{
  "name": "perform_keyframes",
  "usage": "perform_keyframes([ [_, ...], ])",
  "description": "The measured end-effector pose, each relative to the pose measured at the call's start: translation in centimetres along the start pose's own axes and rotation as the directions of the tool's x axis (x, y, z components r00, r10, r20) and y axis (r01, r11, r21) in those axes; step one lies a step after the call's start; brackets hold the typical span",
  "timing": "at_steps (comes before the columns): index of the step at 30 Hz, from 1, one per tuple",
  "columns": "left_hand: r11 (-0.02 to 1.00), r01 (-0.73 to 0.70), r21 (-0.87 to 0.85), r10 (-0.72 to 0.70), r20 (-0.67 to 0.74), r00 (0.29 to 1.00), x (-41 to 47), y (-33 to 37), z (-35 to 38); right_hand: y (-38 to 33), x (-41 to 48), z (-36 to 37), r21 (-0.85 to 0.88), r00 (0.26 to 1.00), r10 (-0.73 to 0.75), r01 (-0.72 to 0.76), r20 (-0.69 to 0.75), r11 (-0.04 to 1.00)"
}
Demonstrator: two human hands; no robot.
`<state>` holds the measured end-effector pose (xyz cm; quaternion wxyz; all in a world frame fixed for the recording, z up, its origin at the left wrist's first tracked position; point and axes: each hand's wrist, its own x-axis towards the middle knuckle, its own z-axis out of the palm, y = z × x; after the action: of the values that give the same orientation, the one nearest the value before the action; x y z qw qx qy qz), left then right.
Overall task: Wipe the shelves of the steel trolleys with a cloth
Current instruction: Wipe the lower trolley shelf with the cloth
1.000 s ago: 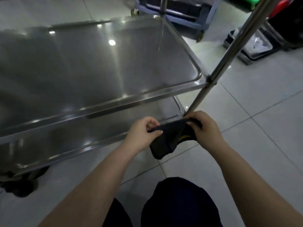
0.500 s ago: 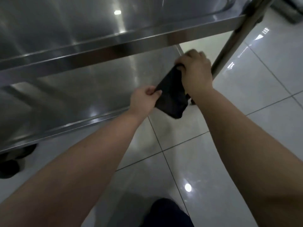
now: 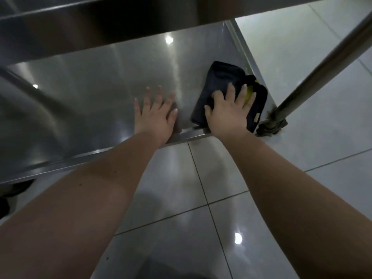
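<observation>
The steel trolley's lower shelf (image 3: pixel 90 87) fills the upper left, under the front edge of the shelf above (image 3: pixel 100 27). A folded dark cloth (image 3: pixel 221 77) with a yellow-green patch lies flat in the shelf's near right corner. My right hand (image 3: pixel 227 113) presses down on the cloth's near half, fingers spread over it. My left hand (image 3: pixel 155 111) rests flat on the bare steel just left of the cloth, fingers apart, holding nothing.
A steel corner post (image 3: pixel 322 63) rises diagonally at the right, with a grimy joint (image 3: pixel 271 123) at its base beside the cloth. Pale glossy floor tiles (image 3: pixel 201 188) lie below and to the right. A dark wheel (image 3: pixel 12 190) shows under the shelf at far left.
Both hands held the cloth in the air before. Now it lies on the lower shelf under my right hand, my left hand has let go and lies on the steel, and my view has dropped lower.
</observation>
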<state>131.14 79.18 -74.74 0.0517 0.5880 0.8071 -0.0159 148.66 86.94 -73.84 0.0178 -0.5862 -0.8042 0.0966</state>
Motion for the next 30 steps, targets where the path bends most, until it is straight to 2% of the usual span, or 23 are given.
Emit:
perform_keyframes([
  [2, 1.000, 0.017, 0.017, -0.017, 0.003, 1.000, 0.5, 0.0, 0.8, 0.4, 1.6, 0.2, 0.057, 0.998, -0.021, 0.018, 0.052, 0.998],
  [5, 0.995, 0.088, -0.041, -0.091, -0.076, 0.993, 0.4, -0.4, 1.7, 2.5, 3.5, 1.2, -0.026, 0.988, -0.058, 0.063, 0.145, 0.998],
  [8, 0.993, 0.108, -0.047, -0.112, -0.086, 0.990, 0.7, -0.6, 1.9, 5.8, 6.5, 0.6, -0.067, 0.994, -0.065, 0.071, 0.092, 0.995],
  [10, 0.991, 0.127, -0.040, -0.129, -0.046, 0.991, 1.0, -0.4, 2.0, 6.9, 8.1, 0.2, -0.076, 0.998, -0.002, 0.007, 0.061, 0.997],
  [12, 0.991, 0.130, -0.021, -0.130, -0.019, 0.991, 1.1, -0.3, 2.2, 6.2, 8.7, 0.6, -0.096, 0.997, 0.080, -0.079, 0.015, 0.992],
  [14, 0.992, 0.122, -0.025, -0.123, -0.012, 0.992, 1.2, -0.3, 2.3, 3.6, 8.4, 1.2, -0.099, 0.995, 0.088, -0.091, -0.037, 0.991],
  [17, 0.993, 0.114, -0.021, -0.114, -0.004, 0.994, 1.2, -0.5, 2.1, -1.7, 7.4, 1.8, -0.085, 0.994, -0.108, 0.108, -0.005, 0.991],
  [19, 0.993, 0.114, -0.009, -0.113, 0.013, 0.993, 1.1, -0.6, 2.0, -4.7, 6.0, 2.6, -0.098, 0.956, -0.290, 0.292, 0.043, 0.951],
  [21, 0.994, 0.113, -0.017, -0.112, 0.024, 0.993, 1.0, -0.7, 2.0, -5.1, 5.5, 3.1, -0.088, 0.914, -0.400, 0.404, 0.069, 0.910],
  [23, 0.992, 0.115, -0.046, -0.115, 0.018, 0.993, 1.0, -0.7, 1.9, -2.4, 7.4, 2.6, -0.095, 0.895, -0.442, 0.445, 0.052, 0.890],
  [24, 0.991, 0.118, -0.063, -0.117, 0.008, 0.993, 1.0, -0.7, 1.9, -0.3, 9.0, 2.0, -0.102, 0.911, -0.412, 0.413, 0.038, 0.905],
  [27, 0.989, 0.116, -0.089, -0.117, -0.007, 0.993, 1.0, -0.5, 1.9, 5.5, 13.0, 0.2, -0.123, 0.987, -0.159, 0.162, 0.034, 0.979],
  [30, 0.989, 0.117, -0.086, -0.118, 0.001, 0.993, 0.9, -0.6, 1.8, 6.1, 13.0, 0.4, -0.170, 0.999, -0.041, 0.040, -0.006, 0.985],
])
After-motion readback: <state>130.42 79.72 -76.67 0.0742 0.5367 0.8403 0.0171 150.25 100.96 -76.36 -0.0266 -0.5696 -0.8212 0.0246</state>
